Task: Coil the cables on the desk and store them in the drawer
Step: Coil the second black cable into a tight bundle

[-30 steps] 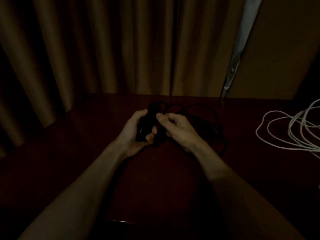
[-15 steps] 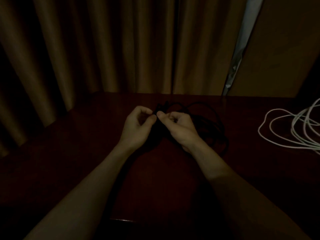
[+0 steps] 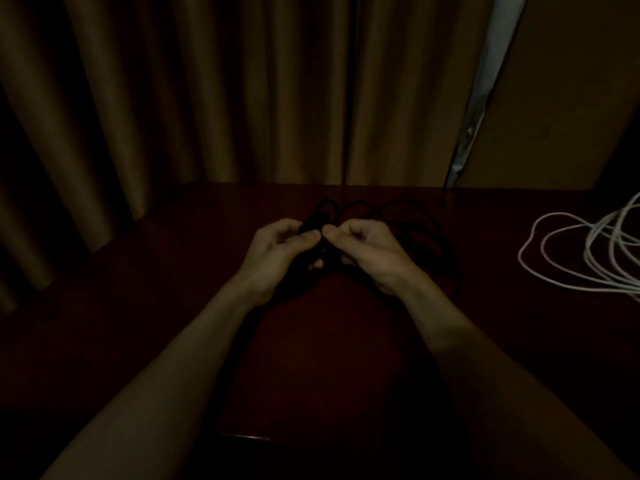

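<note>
I see two bare hands over the dark worktop (image 3: 166, 278), and two cables: one black and one white.

My left hand (image 3: 277, 252) and my right hand (image 3: 369, 252) sit side by side near the middle of the worktop, toward its back edge. Their thumbs point at each other and almost touch. The fingers of both hands are curled in.

The black cable (image 3: 320, 216) is bunched up between the two hands. The left grip is closed round the bunch, with the thumb on top and the fingers below. The right grip pinches the same cable just beside it. The room is very dim, so I cannot tell just how the strands run through the fingers. The rest of the black cable lies in a few loose loops on the worktop, behind and to the right of the right hand. I cannot count those loops, because they are so dark against the wood.

The white cable (image 3: 588, 252) lies by itself at the right side of the worktop, well apart from both hands. It is spread out in several wide loops, and part of it runs out of the view. No hand touches it.

A brown curtain (image 3: 207, 98) hangs in folds behind the worktop. One thin pale strip (image 3: 485, 81) shows at its right edge, beside a plain brown wall (image 3: 571, 81).
</note>
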